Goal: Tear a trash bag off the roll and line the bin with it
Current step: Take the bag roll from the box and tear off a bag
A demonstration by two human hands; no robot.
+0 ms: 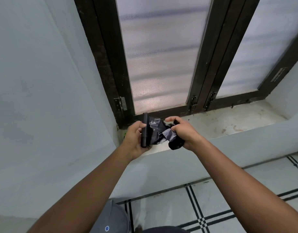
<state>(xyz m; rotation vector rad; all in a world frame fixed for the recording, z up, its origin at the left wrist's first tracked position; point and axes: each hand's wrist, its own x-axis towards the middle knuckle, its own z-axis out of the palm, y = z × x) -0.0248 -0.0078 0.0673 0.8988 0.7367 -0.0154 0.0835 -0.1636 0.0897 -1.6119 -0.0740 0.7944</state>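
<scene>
I am holding the black trash bag roll (145, 130) upright in my left hand (134, 140), fingers curled around it, above the window sill (229, 121). My right hand (182, 132) is gripping the crumpled, unrolled bag (159, 130) stretching between both hands.

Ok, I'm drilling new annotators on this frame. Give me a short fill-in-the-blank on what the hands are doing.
1. The roll is held in the ____ hand.
2. The right hand grips the crumpled black ____.
3. Both hands work over the window ____.
4. The bin is ____ in this view.

Missing words: left; bag; sill; not visible
</scene>
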